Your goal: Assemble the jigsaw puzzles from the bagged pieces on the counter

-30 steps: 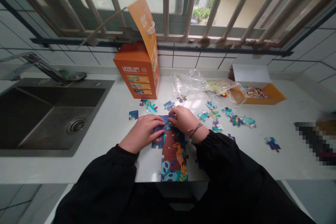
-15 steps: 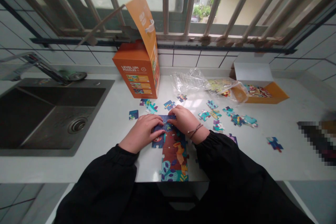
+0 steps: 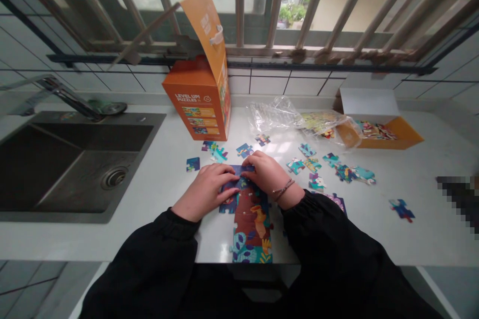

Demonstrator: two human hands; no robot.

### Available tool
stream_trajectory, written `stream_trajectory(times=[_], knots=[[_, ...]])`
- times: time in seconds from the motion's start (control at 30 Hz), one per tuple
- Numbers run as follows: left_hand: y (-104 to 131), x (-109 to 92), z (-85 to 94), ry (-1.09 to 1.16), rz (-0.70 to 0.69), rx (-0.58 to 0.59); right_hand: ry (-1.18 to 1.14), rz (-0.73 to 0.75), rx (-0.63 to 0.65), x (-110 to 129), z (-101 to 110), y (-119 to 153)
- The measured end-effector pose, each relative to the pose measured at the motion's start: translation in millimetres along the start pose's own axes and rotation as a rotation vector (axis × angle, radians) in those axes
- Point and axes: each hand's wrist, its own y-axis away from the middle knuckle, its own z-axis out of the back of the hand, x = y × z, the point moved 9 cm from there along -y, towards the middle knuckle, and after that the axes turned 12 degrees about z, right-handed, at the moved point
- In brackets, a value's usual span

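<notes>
A partly joined jigsaw puzzle (image 3: pixel 251 224) lies upright to me at the counter's front edge, showing a brown tree trunk, an orange shape and blue leaves. My left hand (image 3: pixel 207 188) grips its upper left side, fingers bent on top and thumb lower down. At the top end, my right hand (image 3: pixel 267 174), with a bracelet at the wrist, pinches a dark blue puzzle piece (image 3: pixel 236 169) against the joined part. The fingers partly cover that piece and its seam. Loose puzzle pieces (image 3: pixel 345 172) lie to the right, and another blue piece (image 3: pixel 193 164) rests left of my hands.
An orange puzzle box (image 3: pixel 202 94) stands with its lid raised behind my hands. Clear plastic bags (image 3: pixel 275 114) and an open yellow tray box (image 3: pixel 407 134) of pieces sit at the back right. At left is a sink (image 3: pixel 75 174) with a faucet (image 3: pixel 71 97).
The whole view has shifted slightly, so things appear a little further right. Both hands stay at the puzzle's top end, with hardly any movement of the fingers.
</notes>
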Motion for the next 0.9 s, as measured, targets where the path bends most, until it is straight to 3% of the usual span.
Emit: stream_trajectory(times=[0.23, 0.4, 0.5, 0.73, 0.9], knots=[[-2.5, 2.3, 7.2, 0.06, 0.092, -0.021, -0.02, 0.093, 0.026, 4.6, 3.6, 1.8], [-4.5, 2.4, 9.8, 0.073, 0.112, -0.022, -0.007, 0.007, -0.214, -17.9, 36.9, 12.0], [-3.6, 0.8, 9.1, 0.074, 0.073, -0.017, 0.021, -0.03, -0.255, -27.6, 46.3, 16.2], [-1.0, -6.1, 13.1, 0.039, 0.025, -0.044, 0.029, 0.121, -0.191, -17.7, 30.0, 13.3], [-0.3, -9.6, 3.8, -0.007, 0.009, 0.005, 0.064, 0.173, -0.102, -9.6, 14.2, 13.9]])
